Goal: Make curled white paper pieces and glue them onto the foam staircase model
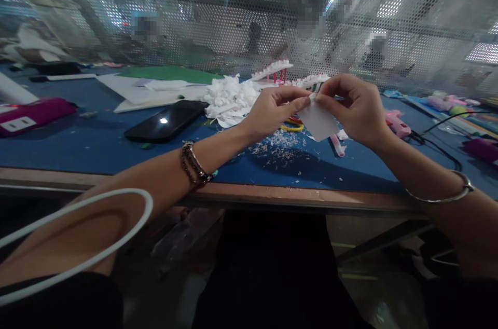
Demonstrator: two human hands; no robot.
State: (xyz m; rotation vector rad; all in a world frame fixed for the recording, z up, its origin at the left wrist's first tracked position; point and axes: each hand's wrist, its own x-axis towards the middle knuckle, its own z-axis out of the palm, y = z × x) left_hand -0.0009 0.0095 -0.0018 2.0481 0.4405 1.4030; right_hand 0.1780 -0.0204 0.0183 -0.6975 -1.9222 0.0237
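Observation:
Between my two hands hangs a small piece of white paper, its top edge pinched by the fingers of both. My left hand grips it with thumb and forefinger from the left. My right hand pinches it near the same top spot from the right. Below them, tiny white shreds lie scattered on the blue tabletop. A heap of torn white paper sits just left of my hands. Partly behind the hands are yellow-handled scissors, mostly hidden.
A black phone lies left of the paper heap. White sheets and a green sheet are behind it. A purple power strip stands far left. A pink glue gun and black cable are at right. A white cable loops over my left arm.

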